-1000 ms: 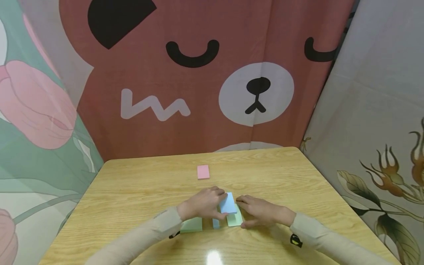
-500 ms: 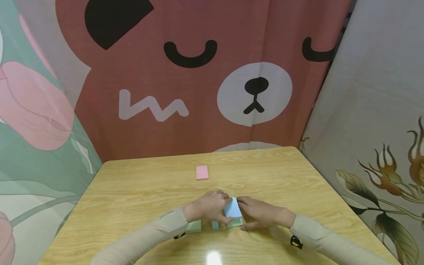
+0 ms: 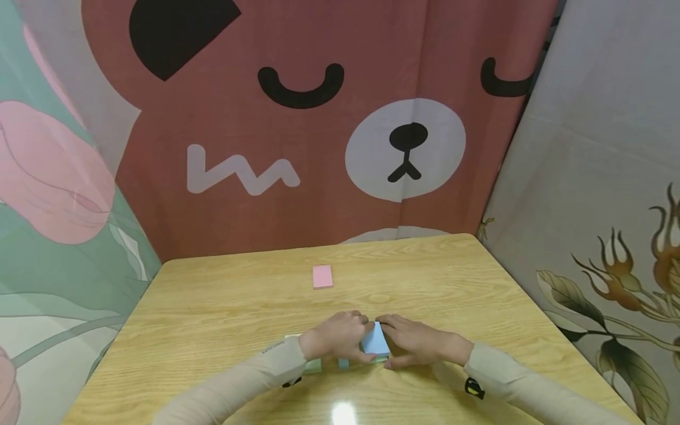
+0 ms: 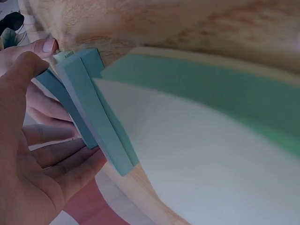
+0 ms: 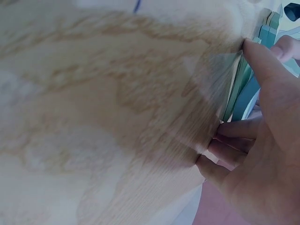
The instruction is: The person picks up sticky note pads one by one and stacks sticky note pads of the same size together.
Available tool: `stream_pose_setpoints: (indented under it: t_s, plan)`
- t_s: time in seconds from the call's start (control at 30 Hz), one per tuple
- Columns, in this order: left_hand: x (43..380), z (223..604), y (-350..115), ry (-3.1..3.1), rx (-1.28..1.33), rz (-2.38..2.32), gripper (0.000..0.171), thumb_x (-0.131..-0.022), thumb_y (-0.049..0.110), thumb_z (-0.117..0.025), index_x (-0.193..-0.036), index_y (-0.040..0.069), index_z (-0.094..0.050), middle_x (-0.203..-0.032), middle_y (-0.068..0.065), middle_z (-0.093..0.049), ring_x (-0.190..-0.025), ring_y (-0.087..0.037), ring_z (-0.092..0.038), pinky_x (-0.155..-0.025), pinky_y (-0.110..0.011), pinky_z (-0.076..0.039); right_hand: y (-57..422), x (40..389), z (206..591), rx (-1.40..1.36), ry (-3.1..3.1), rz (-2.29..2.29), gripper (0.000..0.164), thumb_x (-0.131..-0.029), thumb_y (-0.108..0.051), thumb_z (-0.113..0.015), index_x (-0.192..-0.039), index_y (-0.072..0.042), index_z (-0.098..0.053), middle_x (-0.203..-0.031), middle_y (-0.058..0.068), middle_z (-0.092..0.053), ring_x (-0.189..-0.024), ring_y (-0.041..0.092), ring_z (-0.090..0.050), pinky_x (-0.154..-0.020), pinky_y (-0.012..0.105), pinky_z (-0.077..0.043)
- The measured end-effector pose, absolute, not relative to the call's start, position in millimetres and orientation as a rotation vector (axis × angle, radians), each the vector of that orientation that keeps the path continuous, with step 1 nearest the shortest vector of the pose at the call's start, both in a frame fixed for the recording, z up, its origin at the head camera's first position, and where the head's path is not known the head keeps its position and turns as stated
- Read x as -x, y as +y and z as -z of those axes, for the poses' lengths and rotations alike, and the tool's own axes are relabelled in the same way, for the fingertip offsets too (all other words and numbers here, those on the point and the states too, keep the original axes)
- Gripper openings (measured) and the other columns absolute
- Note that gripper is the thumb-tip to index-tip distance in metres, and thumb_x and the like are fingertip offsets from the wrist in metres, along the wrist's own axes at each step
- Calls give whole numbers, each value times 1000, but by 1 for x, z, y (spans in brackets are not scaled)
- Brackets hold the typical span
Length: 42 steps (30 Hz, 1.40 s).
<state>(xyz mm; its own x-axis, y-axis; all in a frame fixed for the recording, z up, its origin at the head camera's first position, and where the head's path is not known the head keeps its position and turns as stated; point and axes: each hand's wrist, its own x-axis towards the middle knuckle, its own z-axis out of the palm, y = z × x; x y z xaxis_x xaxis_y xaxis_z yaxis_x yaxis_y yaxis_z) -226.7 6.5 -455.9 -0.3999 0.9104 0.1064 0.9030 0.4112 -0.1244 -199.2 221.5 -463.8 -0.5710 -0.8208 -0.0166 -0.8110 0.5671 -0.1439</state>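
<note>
My left hand (image 3: pixel 337 336) grips a blue sticky note pad (image 3: pixel 375 339) between thumb and fingers. The pad lies over a light green sticky note pad (image 3: pixel 379 359), of which only the near edge shows in the head view. My right hand (image 3: pixel 419 342) holds that green pad at its right side, thumb at the near end and fingers towards the far end; its other fingertips touch the table in the right wrist view. Just left of this stack, a second blue pad (image 4: pixel 98 112) sits partly under my left hand. Another green pad (image 4: pixel 197 89) is beyond it, largely hidden by the left wrist.
A pink sticky note pad (image 3: pixel 321 276) lies farther back on the wooden table (image 3: pixel 239 295). Behind the table hangs a curtain with a bear print (image 3: pixel 228 118), and patterned cloths flank both sides.
My left hand has moved right and towards me, lowering the blue pad over the green one, which is now mostly covered. My right hand has stayed nearly still.
</note>
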Motion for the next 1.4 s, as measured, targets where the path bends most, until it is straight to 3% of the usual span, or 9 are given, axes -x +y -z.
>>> stream_pose_setpoints:
  t_s: [0.63, 1.0, 1.4]
  plan:
    - [224, 459, 5, -2520, 1625, -150, 64, -74, 64, -50, -108, 10, -56, -92, 1, -60, -71, -6, -53, -48, -9, -38, 222, 200, 466, 1434, 2712, 181, 75, -86, -50, -45, -132, 7, -30, -136, 20, -25, -123, 28, -29, -94, 40, -35]
    - [221, 463, 3, -2509, 1606, -236, 71, -73, 63, -52, -117, 8, -50, -106, -4, -57, -87, -12, -53, -65, -18, -46, 220, 199, 466, 1415, 2719, 172, 76, -86, -51, -45, -132, 7, -31, -136, 19, -27, -122, 28, -31, -94, 39, -36]
    - [222, 465, 2, -2525, 1611, -257, 73, -74, 63, -50, -124, 10, -43, -107, -3, -55, -89, -13, -52, -71, -26, -47, 220, 203, 471, 1416, 2745, 234, 82, -82, -54, -49, -132, 7, -27, -134, 18, -28, -121, 28, -31, -95, 43, -33]
